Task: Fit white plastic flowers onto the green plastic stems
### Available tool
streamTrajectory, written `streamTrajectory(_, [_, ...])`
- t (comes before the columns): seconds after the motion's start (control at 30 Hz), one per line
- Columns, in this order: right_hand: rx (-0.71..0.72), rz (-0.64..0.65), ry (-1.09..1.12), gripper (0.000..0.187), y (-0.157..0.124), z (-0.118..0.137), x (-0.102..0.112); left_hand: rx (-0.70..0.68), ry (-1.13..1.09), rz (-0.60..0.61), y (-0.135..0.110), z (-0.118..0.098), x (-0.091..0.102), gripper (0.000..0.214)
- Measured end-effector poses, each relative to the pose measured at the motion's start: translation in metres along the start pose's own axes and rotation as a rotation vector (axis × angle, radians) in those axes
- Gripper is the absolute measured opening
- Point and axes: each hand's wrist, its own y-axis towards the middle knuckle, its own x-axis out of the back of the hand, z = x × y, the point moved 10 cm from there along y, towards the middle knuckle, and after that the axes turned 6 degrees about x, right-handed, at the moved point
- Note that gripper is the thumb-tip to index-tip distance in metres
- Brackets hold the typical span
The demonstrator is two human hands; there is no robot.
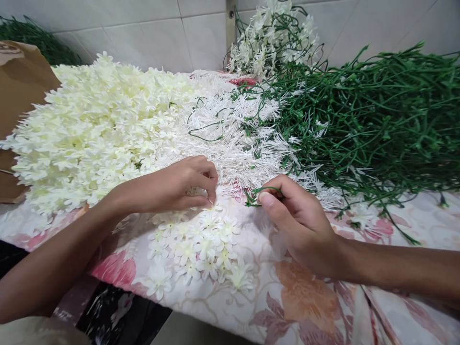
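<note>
the left hand (168,187) hides whatever it pinches among the white flowers (194,244).

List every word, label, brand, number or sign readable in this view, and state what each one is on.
No readable text: the brown cardboard, the floral cloth, the artificial white blossoms and the green plastic stems show no words, labels or numbers.
</note>
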Motion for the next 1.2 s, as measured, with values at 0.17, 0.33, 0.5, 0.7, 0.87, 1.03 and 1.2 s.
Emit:
streamTrajectory(0.17, [0.002, 0.011, -0.037, 0.025, 0.001, 0.0, 0.0, -0.011, 0.006, 0.007, 0.001, -0.002, -0.002, 0.016])
streamTrajectory(0.33, [-0.004, 0.024, -0.076, 0.025, 0.001, -0.001, -0.001, 0.021, 0.024, 0.002, 0.005, -0.001, -0.007, 0.009])
streamTrajectory(0.5, [0.006, 0.014, -0.119, 0.028, 0.0, 0.002, 0.001, 0.05, -0.013, 0.021, 0.008, 0.001, -0.013, 0.011])
streamTrajectory(0.7, [-0.002, 0.019, -0.116, 0.029, -0.001, -0.001, 0.0, 0.078, -0.214, 0.047, 0.009, 0.006, -0.01, 0.015])
streamTrajectory(0.87, [-0.015, 0.019, -0.055, 0.027, -0.002, -0.001, 0.0, 0.124, -0.442, 0.071, 0.008, 0.013, -0.007, 0.012])
streamTrajectory(1.03, [0.026, 0.085, 0.137, 0.012, -0.004, 0.003, -0.003, 0.185, -0.783, -0.148, -0.001, 0.02, 0.013, 0.009])
streamTrajectory(1.2, [0.095, 0.081, 0.017, 0.014, -0.005, 0.009, -0.004, 0.261, -0.994, -0.317, -0.012, 0.014, 0.017, 0.012])
